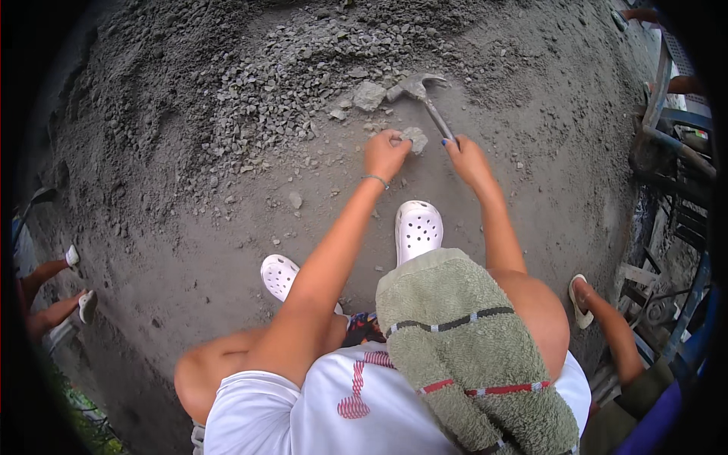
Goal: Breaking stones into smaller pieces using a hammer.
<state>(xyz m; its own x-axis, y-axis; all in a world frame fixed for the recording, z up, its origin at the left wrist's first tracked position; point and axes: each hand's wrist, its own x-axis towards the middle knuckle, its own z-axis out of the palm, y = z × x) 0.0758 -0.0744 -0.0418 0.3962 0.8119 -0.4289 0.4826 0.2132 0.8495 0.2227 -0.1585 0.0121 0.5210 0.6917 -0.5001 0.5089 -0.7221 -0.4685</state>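
Observation:
Pinched in the fingers of my left hand (385,155) is a pale grey stone (415,140), held just above the dusty ground. My right hand (466,159) is wrapped round the handle of a claw hammer (418,88). The hammer's metal head lies up and left of that hand, its face close to a larger grey rock (369,96) and its claw pointing right. That rock rests on the ground beyond my left hand, at the edge of a spread of crushed stone (280,83).
White clogs (418,231) are on my feet, and a green towel (455,318) hangs over my knee. Legs of other people show at the left (57,311) and right (607,318). Metal frames (675,144) stand along the right side. Loose dark soil (136,83) covers the far left.

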